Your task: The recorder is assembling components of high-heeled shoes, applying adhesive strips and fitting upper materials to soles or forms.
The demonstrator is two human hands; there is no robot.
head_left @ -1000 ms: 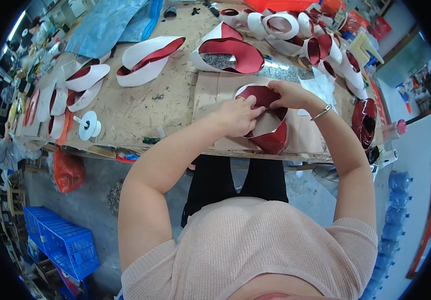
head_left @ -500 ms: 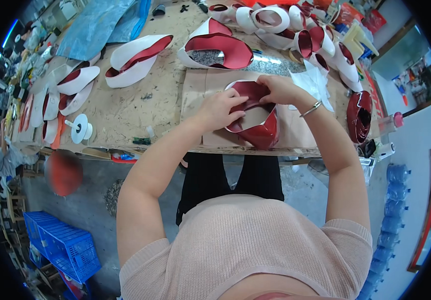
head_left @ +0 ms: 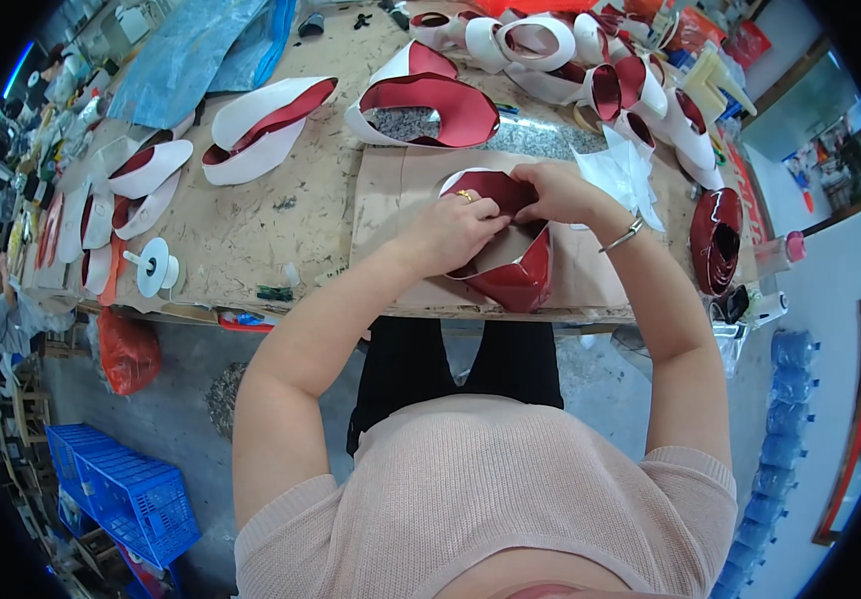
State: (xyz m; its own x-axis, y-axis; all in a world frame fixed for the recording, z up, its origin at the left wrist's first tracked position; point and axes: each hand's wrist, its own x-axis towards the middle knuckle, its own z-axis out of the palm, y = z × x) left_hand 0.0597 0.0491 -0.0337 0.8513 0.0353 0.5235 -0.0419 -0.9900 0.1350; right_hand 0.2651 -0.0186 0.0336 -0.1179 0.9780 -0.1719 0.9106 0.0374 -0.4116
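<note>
A glossy red shoe upper (head_left: 518,281) with a dark red lining and a pale edge stands as a loop on the brown board (head_left: 406,185) in front of me. My left hand (head_left: 452,232) has its fingers curled over the loop's left and far side, a ring on one finger. At the far right rim, my right hand (head_left: 555,194) pinches the lining between thumb and fingers. Both hands' fingertips come close together inside the loop, and what they pinch there is partly hidden.
Several white uppers with red lining (head_left: 269,130) lie around the table, many heaped at the far right (head_left: 540,45). A coiled red stack (head_left: 718,240) lies at right, a white spool (head_left: 158,268) at left. Blue crates (head_left: 126,494) stand on the floor.
My left hand has moved right and turned, its fingers closing toward the right hand at the upper's far rim. The right hand stays at its place on the rim.
</note>
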